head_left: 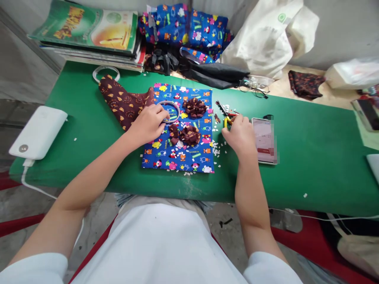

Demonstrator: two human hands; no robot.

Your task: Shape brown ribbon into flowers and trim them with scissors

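Note:
My left hand (150, 122) has its fingers closed on the near edge of a thin roll of tape (178, 113). The roll sits over a blue cartoon-print fabric piece (177, 161) lying flat. On that fabric are ruffled brown fabric flowers, one (195, 107) toward the back and another (190, 135) nearer me. Brown patterned cloth (116, 100) spreads beyond my left hand. To the right, my right hand (241, 136) curls round the yellow handle of scissors (226, 121), whose blades point away to the left; its fingertips are partly hidden.
Small white scraps (215, 152) litter the green table (310, 157). A phone (264, 140) lies right of my right hand, a white power bank (38, 132) at far left. Behind are another tape roll (97, 71), stacked books (89, 27), folded blue fabric (189, 25), glasses (254, 88) and a white bag (260, 39).

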